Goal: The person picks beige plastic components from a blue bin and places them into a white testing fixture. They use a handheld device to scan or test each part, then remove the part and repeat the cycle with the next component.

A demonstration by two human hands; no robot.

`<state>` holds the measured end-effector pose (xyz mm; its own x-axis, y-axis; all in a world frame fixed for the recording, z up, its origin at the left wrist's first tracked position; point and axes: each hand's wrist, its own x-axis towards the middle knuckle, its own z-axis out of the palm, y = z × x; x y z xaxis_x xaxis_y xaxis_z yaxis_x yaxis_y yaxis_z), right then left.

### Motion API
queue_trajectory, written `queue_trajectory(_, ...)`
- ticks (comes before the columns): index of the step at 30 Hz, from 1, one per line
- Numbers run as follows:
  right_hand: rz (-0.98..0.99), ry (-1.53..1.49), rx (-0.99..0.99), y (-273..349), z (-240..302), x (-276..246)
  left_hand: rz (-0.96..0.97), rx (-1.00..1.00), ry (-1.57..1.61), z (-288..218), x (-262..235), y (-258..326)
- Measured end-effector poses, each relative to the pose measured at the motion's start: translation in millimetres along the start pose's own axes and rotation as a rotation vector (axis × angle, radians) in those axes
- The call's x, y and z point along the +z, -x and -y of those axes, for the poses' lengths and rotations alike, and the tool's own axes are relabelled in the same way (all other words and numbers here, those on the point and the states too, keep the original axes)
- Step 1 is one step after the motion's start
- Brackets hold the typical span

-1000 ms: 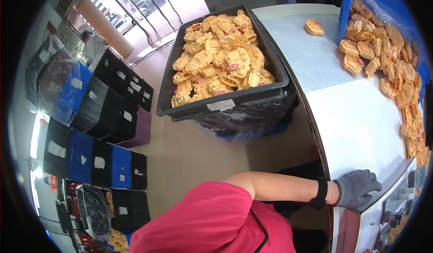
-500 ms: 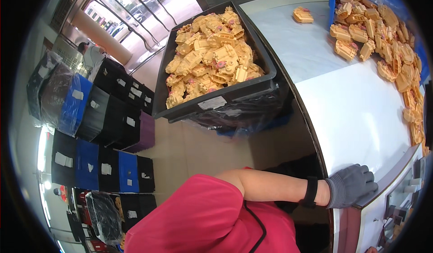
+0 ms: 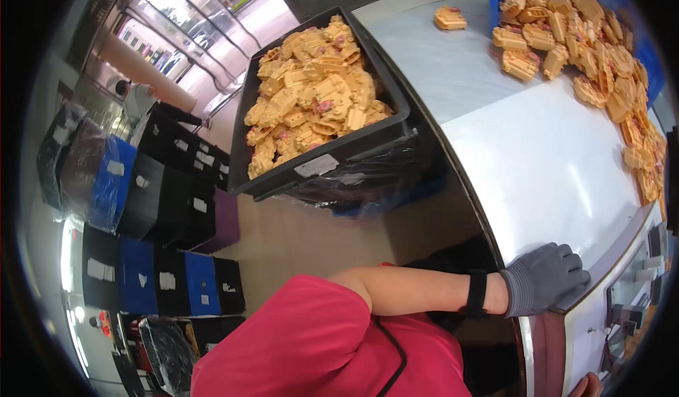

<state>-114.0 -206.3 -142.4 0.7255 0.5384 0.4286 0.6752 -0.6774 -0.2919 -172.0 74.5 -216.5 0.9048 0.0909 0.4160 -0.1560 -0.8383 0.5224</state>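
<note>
Yellow parts (image 3: 329, 94) part-buried, left hand (image 3: 546, 275) loosely curled, right hand (image 3: 588, 385) cut off (each grip's hold unclear)

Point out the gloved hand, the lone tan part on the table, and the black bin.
Gloved hand (image 3: 543, 278), head view: back of the hand.
Lone tan part (image 3: 450, 19), head view: middle of its body.
Black bin (image 3: 365, 141), head view: its near outer wall.

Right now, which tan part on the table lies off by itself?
The single tan part at the table's far end, left of the blue container. Bare tabletop surrounds it; the others lie bunched in the pile.
</note>
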Motion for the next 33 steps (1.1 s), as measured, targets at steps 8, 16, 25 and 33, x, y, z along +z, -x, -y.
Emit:
queue_trajectory(8, 0.002, -0.174, 0.233, -4.0, 10.6, 8.2, 0.003, 0.097, 0.074, 15.1, -11.3, -1.6)
queue_trajectory(16, -0.076, -0.215, 0.128, 0.7, -2.3, 2.3, 0.025, 0.061, 0.038, 6.9, -1.2, -5.9)
queue_trajectory(25, -0.081, -0.213, 0.119, 3.8, -1.0, 3.2, 0.045, 0.038, 0.016, 4.1, -4.7, -2.6)
queue_trajectory(33, -0.079, -0.211, 0.104, 1.9, -1.8, 3.9, 0.036, 0.06, 0.001, 4.6, -4.8, -4.7)
